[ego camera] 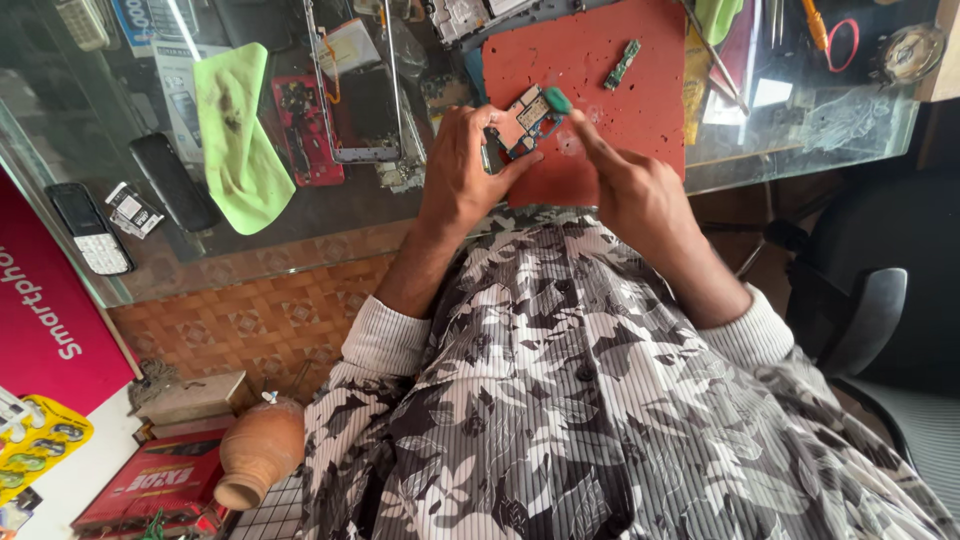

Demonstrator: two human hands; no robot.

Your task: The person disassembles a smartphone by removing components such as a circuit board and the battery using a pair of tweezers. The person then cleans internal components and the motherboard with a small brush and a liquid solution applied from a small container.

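Note:
My left hand [465, 165] holds a small phone circuit board [528, 115] by its edge, just above a red work mat [640, 110] on a glass counter. My right hand [625, 185] pinches a slim tool with a green tip [558, 100], and the tip rests on the board's upper right corner. A second, narrow green circuit strip [622, 64] lies on the mat, farther from me.
An opened phone body [355, 85] and a red phone part [305, 130] lie left of the mat beside a stained green cloth [240, 140]. Two dark handsets [90, 228] sit at the counter's left end. Tweezers and screwdrivers [790, 25] lie at the right. A clay pot [262, 452] stands on the floor.

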